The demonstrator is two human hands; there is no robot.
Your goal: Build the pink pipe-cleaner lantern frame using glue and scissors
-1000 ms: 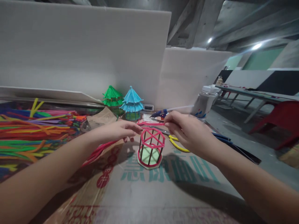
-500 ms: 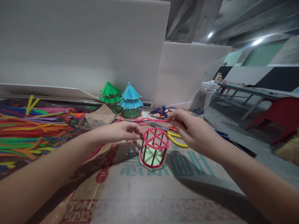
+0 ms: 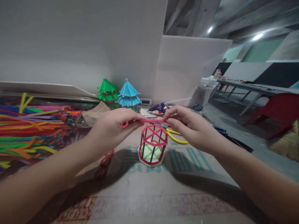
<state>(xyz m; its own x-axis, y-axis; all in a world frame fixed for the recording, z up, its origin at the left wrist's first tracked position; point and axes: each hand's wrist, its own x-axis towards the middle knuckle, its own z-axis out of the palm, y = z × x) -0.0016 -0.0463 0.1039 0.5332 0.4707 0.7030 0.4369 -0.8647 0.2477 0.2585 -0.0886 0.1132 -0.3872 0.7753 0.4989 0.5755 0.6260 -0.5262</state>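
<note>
A pink pipe cleaner strip (image 3: 153, 121) stretches level between my two hands. My left hand (image 3: 116, 124) pinches its left end, with a bit of pink showing under the fingers. The right end is between the thumb and fingers of my right hand (image 3: 184, 123). Just below stands a small eight-sided frame (image 3: 154, 136), with pink rings at top and bottom and dark upright posts on a pale green base. Behind my right hand lie a blue glue gun (image 3: 157, 108) and scissors with yellow handles (image 3: 177, 138), partly hidden.
Many coloured pipe cleaners (image 3: 28, 130) lie at the left. Green (image 3: 106, 90) and blue (image 3: 128, 93) roofed models stand at the back, by a white board. A clear bottle (image 3: 202, 95) is at the right. Printed cardboard (image 3: 149, 193) covers the table.
My left hand has risen, and both hands now hold a pink strip above the frame. The view has shifted slightly.
</note>
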